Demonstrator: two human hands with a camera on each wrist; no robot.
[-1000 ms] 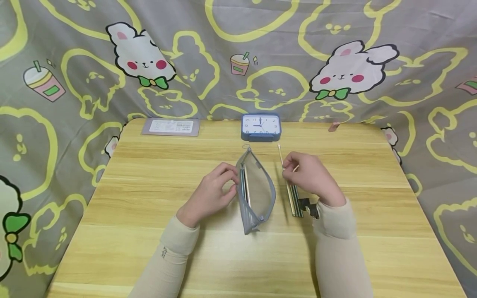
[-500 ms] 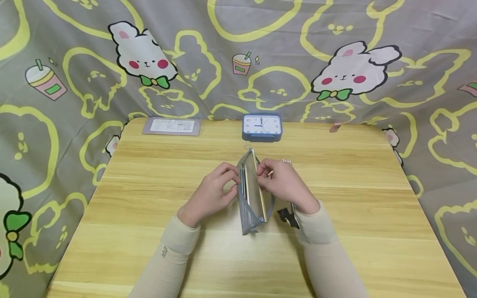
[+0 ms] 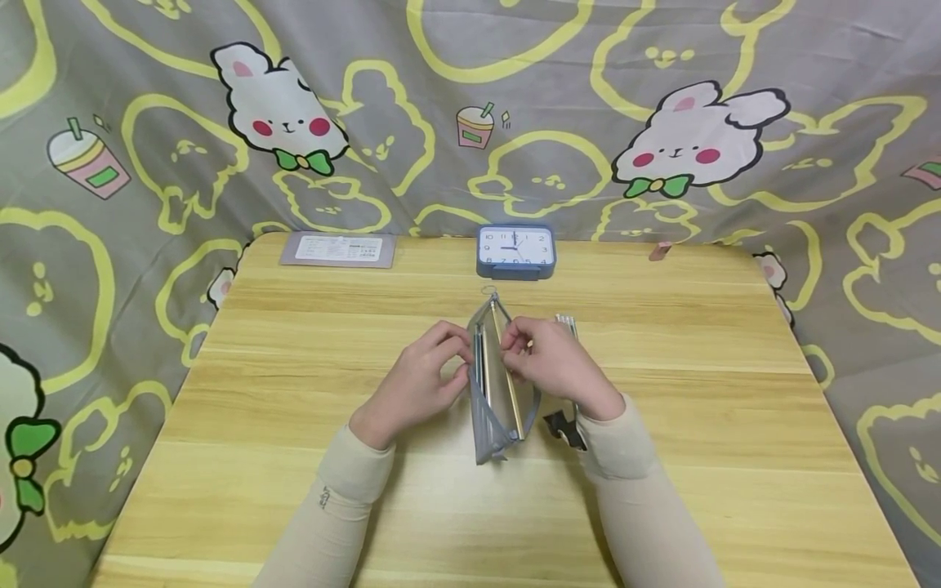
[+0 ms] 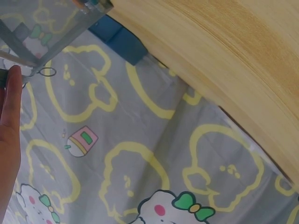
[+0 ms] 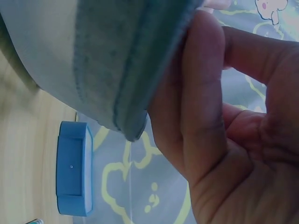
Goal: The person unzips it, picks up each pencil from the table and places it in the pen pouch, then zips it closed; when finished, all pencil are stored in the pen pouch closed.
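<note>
A grey translucent zip pouch (image 3: pixel 485 441) stands unzipped on the table, its mouth spread wide. At its left edge my left hand (image 3: pixel 415 376) pinches the rim between thumb and fingers. A light wood-coloured pencil (image 3: pixel 515 408) lies lengthwise within the mouth, and my right hand (image 3: pixel 555 359) pinches it near its middle. Several pencils (image 3: pixel 482 367) lie along the pouch's left inner side. The right wrist view has the pouch wall (image 5: pixel 107 51) close against my right fingers (image 5: pixel 203 93), with the pencil hidden there. More pencils (image 3: pixel 566 320) lie on the table, mostly covered by my right hand.
A blue clock (image 3: pixel 516 251) stands behind the pouch. At the back left lies a flat grey package with a white label (image 3: pixel 338 248), and a small pinkish piece (image 3: pixel 660 251) is at the back right. A patterned curtain (image 3: pixel 412 98) surrounds the table (image 3: pixel 243 392).
My right hand has carried the pencil leftward from beside the pouch into its mouth, then slightly further left and lower. My left hand has stayed at the rim.
</note>
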